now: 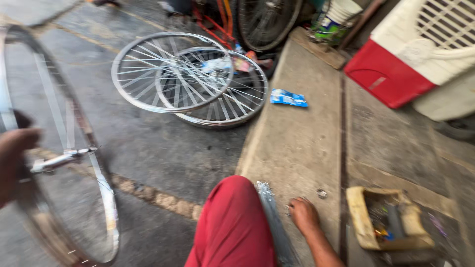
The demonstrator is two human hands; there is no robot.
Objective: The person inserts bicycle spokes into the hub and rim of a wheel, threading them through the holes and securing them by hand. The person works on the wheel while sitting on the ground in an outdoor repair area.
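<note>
My left hand (pixel 15 160) is at the far left edge, gripping the rim of a bicycle wheel (pixel 74 163) that stands upright and blurred, its hub and axle near the middle. My right hand (pixel 303 215) rests low on the concrete step, fingers curled down beside a bundle of thin metal spokes (pixel 272 217). Whether the fingers pinch anything is unclear. My knee in red cloth (pixel 232 222) is between the two hands. A small metal ring (pixel 322 194) lies just right of the right hand.
Two spoked rims (pixel 190 79) lie overlapped on the floor ahead. A blue packet (pixel 288 98) lies on the step. A worn box of small parts (pixel 386 222) stands at right. A red and white cooler (pixel 410 54), a bucket (pixel 334 20) and bicycle parts are at the back.
</note>
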